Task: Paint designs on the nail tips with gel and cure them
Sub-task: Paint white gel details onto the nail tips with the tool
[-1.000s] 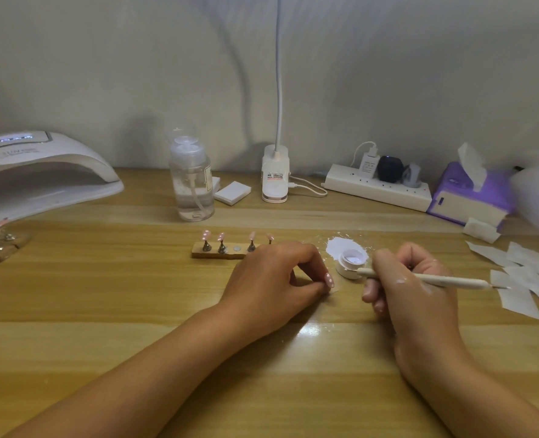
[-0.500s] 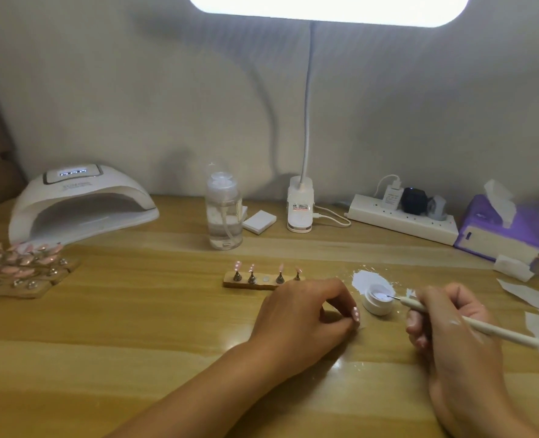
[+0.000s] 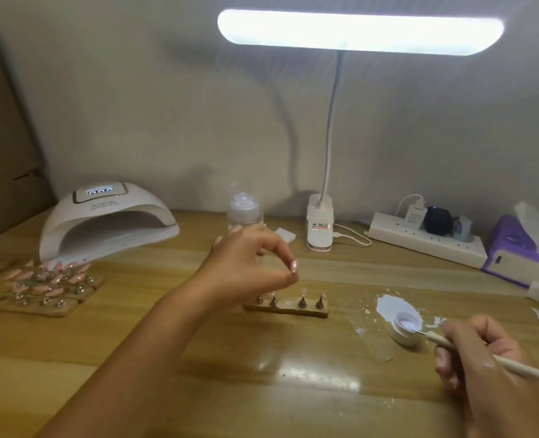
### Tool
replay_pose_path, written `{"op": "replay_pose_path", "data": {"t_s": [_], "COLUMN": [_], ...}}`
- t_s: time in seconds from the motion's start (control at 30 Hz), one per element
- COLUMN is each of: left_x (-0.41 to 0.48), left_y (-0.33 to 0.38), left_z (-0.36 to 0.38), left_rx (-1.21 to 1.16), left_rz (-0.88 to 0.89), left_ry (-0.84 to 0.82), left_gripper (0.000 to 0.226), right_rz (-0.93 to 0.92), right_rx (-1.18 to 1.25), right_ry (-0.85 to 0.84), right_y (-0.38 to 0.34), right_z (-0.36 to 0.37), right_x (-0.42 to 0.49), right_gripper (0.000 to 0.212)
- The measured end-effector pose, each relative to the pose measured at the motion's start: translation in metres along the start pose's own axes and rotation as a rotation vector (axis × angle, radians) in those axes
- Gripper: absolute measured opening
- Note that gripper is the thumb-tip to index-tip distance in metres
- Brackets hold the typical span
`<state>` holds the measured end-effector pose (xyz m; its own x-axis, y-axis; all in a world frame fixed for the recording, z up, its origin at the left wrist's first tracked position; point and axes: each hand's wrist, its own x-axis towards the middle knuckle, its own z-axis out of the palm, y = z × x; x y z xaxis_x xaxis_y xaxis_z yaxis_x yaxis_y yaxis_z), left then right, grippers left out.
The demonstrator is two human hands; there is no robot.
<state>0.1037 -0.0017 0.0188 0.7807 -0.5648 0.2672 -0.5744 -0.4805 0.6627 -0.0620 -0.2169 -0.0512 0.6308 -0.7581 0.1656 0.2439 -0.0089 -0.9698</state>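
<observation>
While the left hand (image 3: 249, 263) pinches a pink nail tip (image 3: 293, 267) ready, the right hand (image 3: 483, 365) grips a thin white brush (image 3: 514, 369), dipping into the round white gel pot (image 3: 405, 328) ahead.

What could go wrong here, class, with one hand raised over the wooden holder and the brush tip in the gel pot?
1. The left hand pinches what looks like a nail tip above the wooden holder; a slip could drop it or knock the standing tips.
2. The right hand holds the brush with its tip in the open gel pot; an overloaded brush may drip, and white smears lie beside the pot.
</observation>
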Motion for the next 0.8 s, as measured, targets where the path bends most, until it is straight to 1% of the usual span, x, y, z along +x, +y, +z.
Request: {"op": "replay_pose_path", "data": {"t_s": [0.07, 0.13, 0.23, 0.37, 0.53, 0.73, 0.8], "left_x": [-0.001, 0.000, 0.001, 0.001, 0.003, 0.003, 0.002], "left_y": [-0.007, -0.012, -0.019, -0.025, -0.030, -0.029, -0.028], "left_z": [0.004, 0.009, 0.013, 0.021, 0.025, 0.026, 0.026], "left_rx": [0.122, 0.187, 0.252, 0.276, 0.292, 0.334, 0.373], "left_rz": [-0.036, -0.035, -0.015, -0.017, -0.009, -0.015, 0.017], "left_ry": [-0.051, -0.091, -0.114, -0.097, -0.085, -0.089, -0.069], "left_gripper": [0.008, 0.005, 0.010, 0.011, 0.008, 0.014, 0.022], "right_rz": [-0.008, -0.013, -0.007, 0.007, 0.010, 0.009, 0.024], "right_rx": [-0.006, -0.004, -0.013, -0.016, -0.023, -0.019, -0.010], "right_ry": [-0.008, -0.018, -0.040, -0.062, -0.064, -0.030, -0.028], "right_y": [0.001, 0.002, 0.003, 0.002, 0.002, 0.000, -0.001], "right_z": [-0.001, -0.002, -0.002, -0.003, -0.003, 0.000, 0.000], "right_x": [0.001, 0.001, 0.001, 0.001, 0.000, -0.002, -0.003], "right_gripper": [0.039, 0.042, 0.050, 0.052, 0.050, 0.041, 0.042]}}
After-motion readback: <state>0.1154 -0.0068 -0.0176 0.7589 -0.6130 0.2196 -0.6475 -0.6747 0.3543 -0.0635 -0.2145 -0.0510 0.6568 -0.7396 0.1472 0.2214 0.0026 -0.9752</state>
